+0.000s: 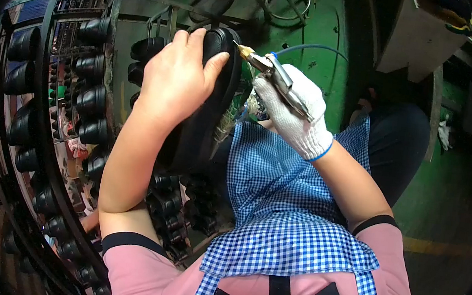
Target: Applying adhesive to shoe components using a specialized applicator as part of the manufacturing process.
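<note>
Left grip [177,77] around black shoe [219,42], lower part indistinct; right grip [305,106] around nozzle tool [281,78]

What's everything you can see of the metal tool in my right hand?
The metal tool is slim and gun-like, with a silvery body, a brass-coloured front section and a thin, needle-like tip. A blue hose seems to join it. It slants, tip up and left, toward the edge of the black shoe; whether they touch is too small to tell. Your right hand, in a white glove, grips it.
</note>
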The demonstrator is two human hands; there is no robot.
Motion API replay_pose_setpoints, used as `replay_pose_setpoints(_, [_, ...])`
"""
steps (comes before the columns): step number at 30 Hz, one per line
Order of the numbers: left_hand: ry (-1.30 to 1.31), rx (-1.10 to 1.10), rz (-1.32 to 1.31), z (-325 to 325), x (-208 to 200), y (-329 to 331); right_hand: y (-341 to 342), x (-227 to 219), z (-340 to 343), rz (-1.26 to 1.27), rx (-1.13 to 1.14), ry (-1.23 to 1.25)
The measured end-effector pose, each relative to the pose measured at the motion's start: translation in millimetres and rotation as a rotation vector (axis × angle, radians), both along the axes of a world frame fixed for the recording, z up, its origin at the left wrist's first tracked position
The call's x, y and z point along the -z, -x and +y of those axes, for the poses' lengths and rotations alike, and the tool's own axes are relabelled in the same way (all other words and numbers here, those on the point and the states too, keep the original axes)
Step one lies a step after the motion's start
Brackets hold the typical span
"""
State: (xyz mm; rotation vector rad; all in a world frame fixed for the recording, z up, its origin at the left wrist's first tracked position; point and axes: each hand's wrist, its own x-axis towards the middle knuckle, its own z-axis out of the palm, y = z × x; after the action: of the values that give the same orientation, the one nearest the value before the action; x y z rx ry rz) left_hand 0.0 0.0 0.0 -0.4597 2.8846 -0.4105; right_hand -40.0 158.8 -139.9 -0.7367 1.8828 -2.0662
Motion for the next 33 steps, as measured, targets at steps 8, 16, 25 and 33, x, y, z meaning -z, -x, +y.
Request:
replay_pose_setpoints(8, [-0.072,-0.145,0.082,-25,-1,1,-22,2,-6,0.095,-0.008,0.019])
replay_pose_setpoints(16, [-0.182,-0.295,0.145,-49,3,-7,-44,9,4,0.202,-0.035,0.091])
replay_pose_setpoints(25, [-0.220,-0.367,0.189,-52,7,-11,-58,7,16,0.206,-0.095,0.064])
replay_pose_setpoints(33, [-0.229,-0.397,0.185,-58,8,-14,-72,2,28,0.187,-0.087,0.079])
